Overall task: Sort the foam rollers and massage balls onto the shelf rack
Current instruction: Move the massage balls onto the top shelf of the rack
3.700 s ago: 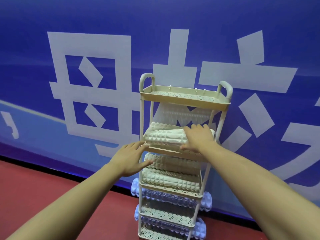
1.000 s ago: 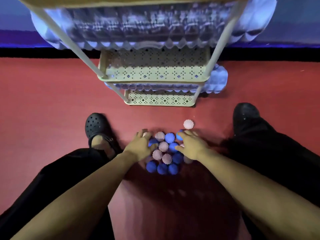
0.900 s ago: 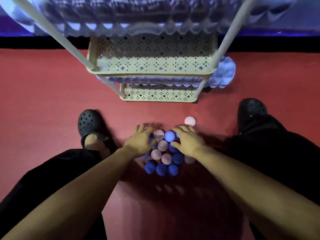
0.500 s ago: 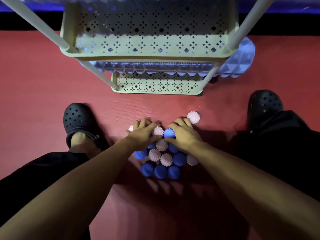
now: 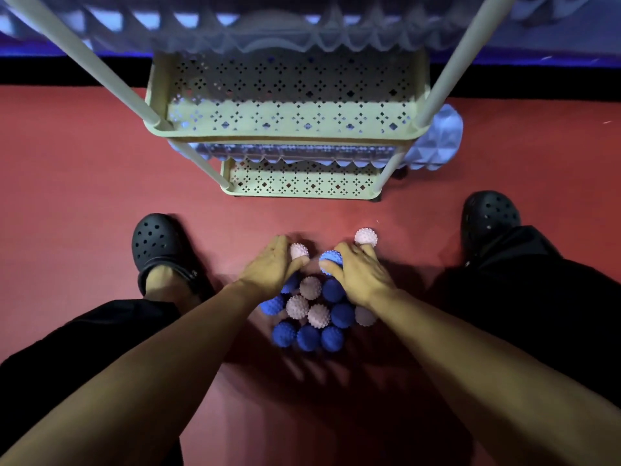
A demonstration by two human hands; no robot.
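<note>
Left hand [image 5: 274, 265] curls around a pink ball [image 5: 298, 251], holding it at the fingertips. Right hand [image 5: 359, 275] grips a blue ball [image 5: 330, 260]; another pink ball [image 5: 366, 236] sits just past its fingers. Pile of balls [image 5: 316, 314] lies on the red floor [image 5: 84, 183] between and below both hands. Shelf rack [image 5: 289, 129] stands beyond the hands, blue roller [image 5: 433, 142] on its lower tier.

Premises appear to be a gym or sports hall. Evidence: red matted floor [image 5: 84, 183], blue printed banner wall [image 5: 571, 52] with black base strip, perforated plastic shelf rack [image 5: 289, 129] holding foam rollers [image 5: 433, 142], and spiky massage balls [image 5: 309, 317] heaped on the floor.
</note>
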